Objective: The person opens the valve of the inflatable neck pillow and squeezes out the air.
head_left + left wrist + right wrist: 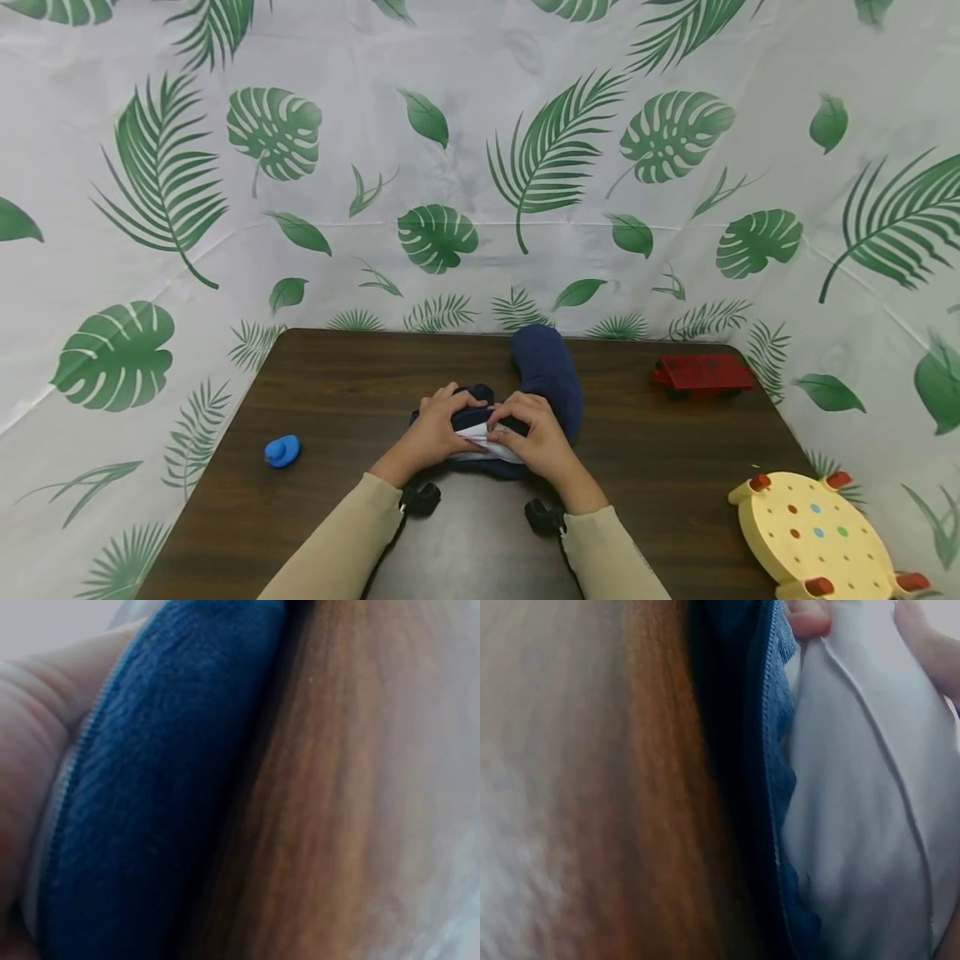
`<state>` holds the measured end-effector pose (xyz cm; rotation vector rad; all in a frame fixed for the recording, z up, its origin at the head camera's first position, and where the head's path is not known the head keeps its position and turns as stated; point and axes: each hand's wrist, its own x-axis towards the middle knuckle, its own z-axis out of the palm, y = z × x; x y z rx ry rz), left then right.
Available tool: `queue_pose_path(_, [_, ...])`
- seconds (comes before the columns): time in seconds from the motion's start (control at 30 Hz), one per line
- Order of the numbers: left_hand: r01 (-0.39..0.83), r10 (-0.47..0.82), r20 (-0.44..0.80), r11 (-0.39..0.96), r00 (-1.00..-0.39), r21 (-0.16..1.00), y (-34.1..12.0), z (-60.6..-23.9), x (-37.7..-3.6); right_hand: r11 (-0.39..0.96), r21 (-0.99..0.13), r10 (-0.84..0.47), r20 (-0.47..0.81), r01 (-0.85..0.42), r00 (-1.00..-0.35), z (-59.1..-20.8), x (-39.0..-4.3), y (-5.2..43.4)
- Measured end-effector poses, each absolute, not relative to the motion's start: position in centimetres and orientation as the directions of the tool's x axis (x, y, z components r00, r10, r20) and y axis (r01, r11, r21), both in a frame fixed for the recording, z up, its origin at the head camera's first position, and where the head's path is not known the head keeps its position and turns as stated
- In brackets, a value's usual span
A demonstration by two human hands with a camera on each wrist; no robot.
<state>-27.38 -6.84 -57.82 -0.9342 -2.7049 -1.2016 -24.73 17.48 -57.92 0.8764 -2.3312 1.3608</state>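
Observation:
A navy blue neck pillow (546, 367) lies on the table, one rounded arm stretching toward the back edge. Its cover is unzipped along the near side, and the white inner cushion (474, 433) bulges out there. My left hand (435, 429) grips the left part of the pillow, thumb over the white cushion. From the right, my right hand (536, 433) holds the opening with curled fingers. The right wrist view shows the cover's zipper (769, 712) beside the seamed white cushion. In the left wrist view, zipper teeth (82, 739) run along the blue fabric by my thumb.
A small blue rubber duck (282, 451) sits on the left of the wooden table (360, 367). At the back right stands a red toy vehicle (703, 372). A round yellow pegboard (817, 533) with red legs is at the front right. Leaf-printed cloth (480, 167) hangs behind.

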Motion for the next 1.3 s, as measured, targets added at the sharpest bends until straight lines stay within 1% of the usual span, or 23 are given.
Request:
queue_pose_path(0.1, [0.54, 0.506, 0.273, 0.514, -0.818, 0.666, -6.85, -57.85, -27.36, 0.348, -0.689, -0.371, 0.521, -0.635, -0.769, -57.96, -24.75, 17.6])
queue_pose_path(0.33, [0.539, 0.499, 0.278, 0.516, -0.821, 0.666, -6.85, -57.86, -27.24, 0.363, -0.72, -0.368, 0.473, -0.592, -0.8, -57.81, -24.73, 17.61])
queue_pose_path(0.6, [0.554, 0.492, 0.298, 0.533, -0.818, 0.639, -6.86, -58.03, -27.04, 0.336, -0.688, -0.343, 0.547, -0.643, -0.764, -57.86, -24.81, 17.25])
queue_pose_path(0.83, [0.58, 0.501, 0.326, 0.521, -0.801, 0.626, -6.74, -57.99, -27.04, 0.328, -0.675, -0.314, 0.582, -0.661, -0.75, -57.81, -24.68, 17.14])
queue_pose_path(1.3, [0.547, 0.518, 0.26, 0.538, -0.815, 0.641, -6.6, -57.79, -27.18, 0.347, -0.703, -0.331, 0.528, -0.621, -0.782, -58.03, -24.85, 17.41])
